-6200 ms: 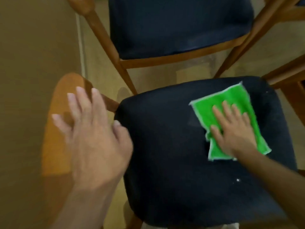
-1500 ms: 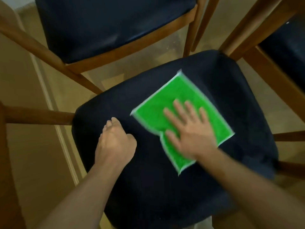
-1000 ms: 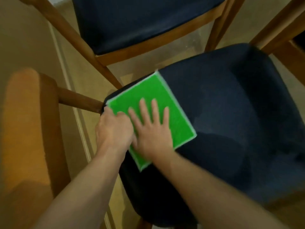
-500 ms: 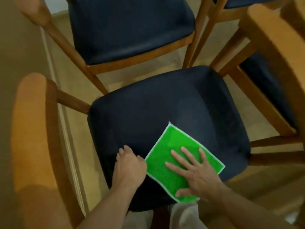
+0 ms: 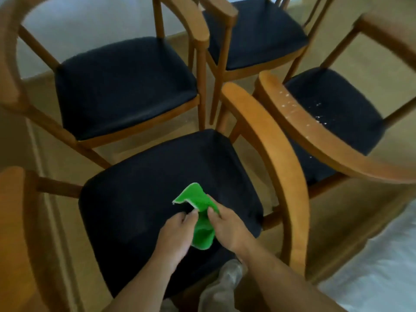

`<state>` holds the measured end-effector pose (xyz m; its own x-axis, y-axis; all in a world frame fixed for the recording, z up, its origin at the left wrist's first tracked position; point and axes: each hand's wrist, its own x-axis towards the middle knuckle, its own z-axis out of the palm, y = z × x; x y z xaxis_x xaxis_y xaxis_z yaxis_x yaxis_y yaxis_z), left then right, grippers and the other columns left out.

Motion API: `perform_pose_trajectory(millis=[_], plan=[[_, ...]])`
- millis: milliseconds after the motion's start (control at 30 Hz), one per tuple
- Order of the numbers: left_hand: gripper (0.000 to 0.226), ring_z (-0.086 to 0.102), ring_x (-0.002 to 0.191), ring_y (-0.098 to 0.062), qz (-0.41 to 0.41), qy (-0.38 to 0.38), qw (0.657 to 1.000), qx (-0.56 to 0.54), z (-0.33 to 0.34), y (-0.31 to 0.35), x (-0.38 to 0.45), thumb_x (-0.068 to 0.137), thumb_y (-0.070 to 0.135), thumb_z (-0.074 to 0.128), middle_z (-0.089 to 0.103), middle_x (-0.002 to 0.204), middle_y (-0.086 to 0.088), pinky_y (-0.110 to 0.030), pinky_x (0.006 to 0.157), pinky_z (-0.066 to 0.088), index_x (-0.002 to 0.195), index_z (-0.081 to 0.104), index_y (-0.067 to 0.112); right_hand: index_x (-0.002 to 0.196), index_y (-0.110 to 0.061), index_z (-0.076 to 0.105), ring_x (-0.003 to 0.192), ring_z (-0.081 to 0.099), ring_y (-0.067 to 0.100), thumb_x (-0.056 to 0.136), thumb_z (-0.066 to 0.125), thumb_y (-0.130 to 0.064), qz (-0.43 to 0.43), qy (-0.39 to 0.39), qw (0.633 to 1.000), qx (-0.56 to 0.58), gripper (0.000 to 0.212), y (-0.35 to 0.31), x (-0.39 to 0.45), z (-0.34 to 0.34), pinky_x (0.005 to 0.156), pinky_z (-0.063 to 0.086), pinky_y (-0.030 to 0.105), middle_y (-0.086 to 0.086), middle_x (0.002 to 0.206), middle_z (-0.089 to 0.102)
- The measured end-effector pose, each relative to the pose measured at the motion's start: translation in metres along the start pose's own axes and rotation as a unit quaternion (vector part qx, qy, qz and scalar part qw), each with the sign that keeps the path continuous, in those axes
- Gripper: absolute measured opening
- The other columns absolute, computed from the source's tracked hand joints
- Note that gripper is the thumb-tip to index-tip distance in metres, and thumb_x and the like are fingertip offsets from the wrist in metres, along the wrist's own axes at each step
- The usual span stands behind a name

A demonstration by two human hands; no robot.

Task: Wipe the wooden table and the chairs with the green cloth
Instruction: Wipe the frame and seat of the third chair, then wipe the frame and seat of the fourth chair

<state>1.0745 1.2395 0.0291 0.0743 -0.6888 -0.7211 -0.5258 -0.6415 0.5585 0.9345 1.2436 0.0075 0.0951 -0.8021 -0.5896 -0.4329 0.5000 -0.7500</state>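
Note:
The green cloth [image 5: 201,218] with its white edging is bunched up and lifted just above the dark seat of the nearest wooden chair [image 5: 144,194]. My left hand [image 5: 176,234] pinches its left side, and my right hand [image 5: 226,226] grips its right side. A loose corner of the cloth sticks up past my fingers. The wooden table is out of view.
Three more wooden chairs with dark seats crowd around: far left [image 5: 121,86], far middle [image 5: 254,34] and right [image 5: 333,113], the last with white specks on seat and backrest. The near chair's curved backrest [image 5: 276,154] rises right of my hands. A pale floor covering [image 5: 378,266] lies at bottom right.
The cloth lay flat on the seat under my right palm; now both hands have gathered it and raised it off the seat. The view has pulled back, showing more chairs.

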Motion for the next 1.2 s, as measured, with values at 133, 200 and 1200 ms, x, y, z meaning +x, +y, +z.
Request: perform_pose_trajectory(millis=[133, 200, 1200], plan=[[0.038, 0.067, 0.08, -0.005, 0.045, -0.08, 0.992, -0.083, -0.012, 0.065, -0.031, 0.085, 0.057, 0.056, 0.073, 0.088, 0.005, -0.021, 0.066, 0.047, 0.093, 0.071, 0.023, 0.111, -0.025, 0.066, 0.091, 0.066, 0.02, 0.104, 0.038, -0.036, -0.002, 0.003, 0.995, 0.103, 0.031, -0.038, -0.041, -0.045, 0.088, 0.052, 0.045, 0.002, 0.099, 0.071], [0.044, 0.067, 0.078, -0.007, 0.08, -0.086, 0.992, -0.04, -0.015, 0.089, -0.042, 0.082, 0.055, 0.062, 0.072, 0.085, 0.001, -0.024, 0.071, 0.051, 0.089, 0.069, 0.013, 0.109, -0.027, 0.066, 0.086, 0.066, 0.016, 0.103, 0.038, -0.042, -0.012, 0.0, 0.995, 0.095, 0.033, -0.049, -0.057, -0.066, 0.081, 0.052, 0.04, -0.001, 0.096, 0.07], [0.029, 0.047, 0.05, -0.002, 0.218, 0.195, 0.956, 0.028, 0.081, 0.202, -0.088, 0.098, 0.036, 0.045, 0.047, 0.058, 0.008, -0.016, 0.046, 0.034, 0.073, 0.046, 0.02, 0.079, -0.023, 0.066, 0.065, 0.061, 0.006, 0.082, 0.069, -0.046, -0.079, -0.077, 0.971, -0.213, 0.024, -0.023, -0.105, -0.243, 0.06, 0.051, 0.034, -0.004, 0.072, 0.066]])
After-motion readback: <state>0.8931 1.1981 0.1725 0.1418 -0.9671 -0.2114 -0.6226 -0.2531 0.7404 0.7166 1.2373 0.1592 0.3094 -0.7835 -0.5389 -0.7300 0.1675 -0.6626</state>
